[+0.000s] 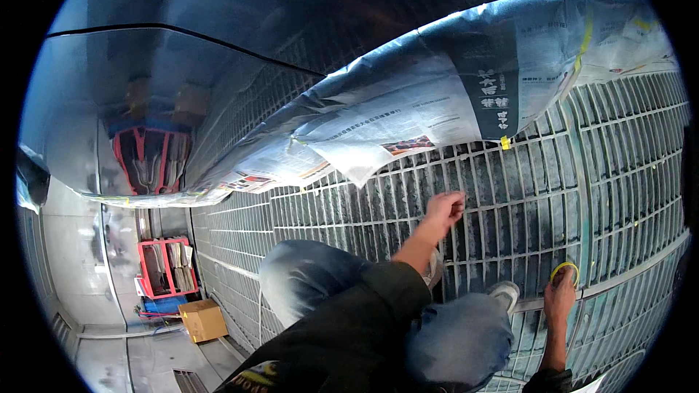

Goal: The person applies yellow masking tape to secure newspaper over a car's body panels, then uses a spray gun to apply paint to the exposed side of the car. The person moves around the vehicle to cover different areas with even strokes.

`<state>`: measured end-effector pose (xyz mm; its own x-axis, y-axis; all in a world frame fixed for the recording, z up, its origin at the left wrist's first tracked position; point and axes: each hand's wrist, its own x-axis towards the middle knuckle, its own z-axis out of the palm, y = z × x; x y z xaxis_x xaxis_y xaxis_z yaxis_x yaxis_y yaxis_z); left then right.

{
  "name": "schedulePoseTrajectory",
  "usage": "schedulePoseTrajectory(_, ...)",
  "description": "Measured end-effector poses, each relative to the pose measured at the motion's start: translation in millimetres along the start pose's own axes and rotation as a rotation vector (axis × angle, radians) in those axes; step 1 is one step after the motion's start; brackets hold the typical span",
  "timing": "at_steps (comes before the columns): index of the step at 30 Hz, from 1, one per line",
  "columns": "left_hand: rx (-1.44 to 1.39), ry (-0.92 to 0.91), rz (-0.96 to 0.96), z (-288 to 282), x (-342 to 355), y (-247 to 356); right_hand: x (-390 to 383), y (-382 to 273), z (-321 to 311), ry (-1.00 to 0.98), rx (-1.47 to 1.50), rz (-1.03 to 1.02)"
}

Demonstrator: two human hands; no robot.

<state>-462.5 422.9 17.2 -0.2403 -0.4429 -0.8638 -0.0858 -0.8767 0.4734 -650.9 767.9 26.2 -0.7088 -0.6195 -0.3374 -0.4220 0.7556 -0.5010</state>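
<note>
Head view, looking down: a person crouches on a floor of metal grating [531, 196], beside a glossy dark panel [211, 51] whose lower edge is draped in newspaper [408, 113]. The paper runs along the panel, and a small tab of yellow tape [505, 143] sits on its lower edge. The left hand [442, 213] hangs over the grating, below the newspaper and apart from it; its fingers are half curled, and I cannot tell whether the tips meet or pinch some small piece. The right hand [559, 292] is lower and farther right, its fingers closed around a yellow tape roll [577, 271], well away from the paper.

Several things could go wrong. One pointed corner of the newspaper hangs loose near the middle — a draught, a sleeve or the knee [287, 276] brushing past could lift or tear it. Where tape is sparse, the paper's own weight might peel an edge away and bare the panel. If the right grip slackens, the roll could drop on edge and wedge between the bars. Crouching here also looks awkward: a shoe [504, 292] might catch in a gap, and a stumble could push a hand through the paper. The red rack [172, 292] and cardboard box [204, 321] stand well apart, so they seem unlikely to interfere.
</note>
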Motion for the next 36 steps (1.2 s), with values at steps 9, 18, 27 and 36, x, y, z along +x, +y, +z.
schedulePoseTrajectory(9, 1.885, -0.390, -0.503, -117, -74, 229, 1, 28, 2, -0.065, 0.018, 0.011)
schedulePoseTrajectory(18, 0.325, 0.346, 0.404, -201, -25, 177, 4, 21, -4, -0.067, 0.089, -0.004)
schedulePoseTrajectory(27, 0.055, -0.008, 0.470, -145, -102, 199, 5, 24, 5, -0.003, 0.070, 0.008)
schedulePoseTrajectory(36, -0.355, -0.286, 0.577, -105, -124, 239, 5, 11, -1, -0.043, 0.093, 0.039)
